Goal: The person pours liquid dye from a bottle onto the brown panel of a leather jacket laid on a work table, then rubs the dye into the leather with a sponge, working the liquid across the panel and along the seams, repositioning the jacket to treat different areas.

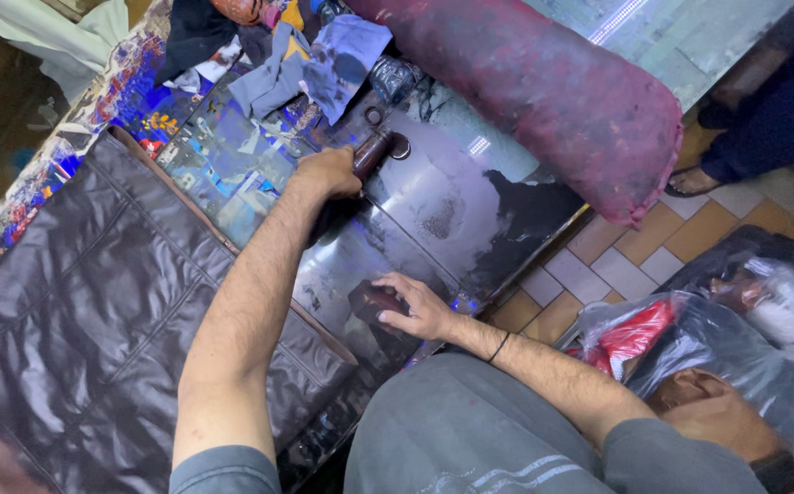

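Clear plastic bag (pixel 735 338) at lower right on the tiled floor (pixel 616 265), crumpled and glossy, holding something red (pixel 630 334) and something pale; contents otherwise too blurred to tell. Bright printed sheet (pixel 132 101) in blue, red and yellow along the upper left edge of the dark glossy worktop (pixel 452 197), print too smeared to make out. Heap of grey and blue rags (pixel 315 64) at the top edge, just beside a long maroon bolster (pixel 552 82) lying slantwise across the far corner. Dark brown leather panel (pixel 86 311), stitched in rectangles, spread over the left half.

Left hand (pixel 328 172) stretched far forward on a straight arm, fist clenched round a dark brown cylindrical tool (pixel 371 154), knuckles up; tool pressed on the worktop near a small ring-shaped fitting (pixel 401 146). Right hand (pixel 420 306) close to the body, elbow bent, thin black band (pixel 499 346) on the wrist, fingers curled over a small dark brown leather piece (pixel 371 300), pinning it flat on the worktop at the near edge, just beside the leather panel.

Another person's sandalled foot (pixel 690 181) on the floor beyond the bolster
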Demonstrator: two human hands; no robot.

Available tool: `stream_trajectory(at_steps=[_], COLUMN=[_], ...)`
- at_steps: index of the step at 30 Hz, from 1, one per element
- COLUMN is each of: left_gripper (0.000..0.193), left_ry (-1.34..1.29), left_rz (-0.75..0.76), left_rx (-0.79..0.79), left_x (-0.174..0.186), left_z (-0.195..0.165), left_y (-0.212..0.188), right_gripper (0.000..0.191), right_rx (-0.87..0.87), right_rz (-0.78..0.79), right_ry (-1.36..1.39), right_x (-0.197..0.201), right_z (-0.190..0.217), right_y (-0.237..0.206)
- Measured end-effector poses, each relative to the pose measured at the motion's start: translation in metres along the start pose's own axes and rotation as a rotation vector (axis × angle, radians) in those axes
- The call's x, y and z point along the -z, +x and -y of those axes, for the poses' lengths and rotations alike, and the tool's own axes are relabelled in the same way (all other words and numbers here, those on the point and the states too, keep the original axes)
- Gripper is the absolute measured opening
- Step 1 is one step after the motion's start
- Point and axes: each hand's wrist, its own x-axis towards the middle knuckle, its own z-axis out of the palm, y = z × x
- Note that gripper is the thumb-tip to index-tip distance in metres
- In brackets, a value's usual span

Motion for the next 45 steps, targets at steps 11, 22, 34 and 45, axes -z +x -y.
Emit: stream_trajectory(at_steps=[11, 22, 34, 45], left_gripper=[0.073, 0.077, 0.048, 0.043], left_ry=[-0.103, -0.232, -1.188, -1.486], left_rz=[-0.078, -0.105, -0.592, -0.835], left_rx=[-0.128, -0.233, -0.174, 0.078], left_x=[0.004, 0.006, 0.022, 0.045], left_z=[0.006, -0.004, 0.073, 0.071], left_y=[-0.020, -0.046, -0.030, 0.037], right_gripper=[0.035, 0.021, 0.032, 0.038], right_rx=[-0.260, -0.601, -0.437, -0.442], right_rz=[-0.749, -0.316, -0.407, -0.581], right_ry=[0.494, 0.825, 0.975, 0.820], right_x=[0.116, 0.182, 0.163, 0.143], right_z=[0.003, 0.027, 0.012, -0.008], right_y=[0.079, 0.152, -0.004, -0.059])
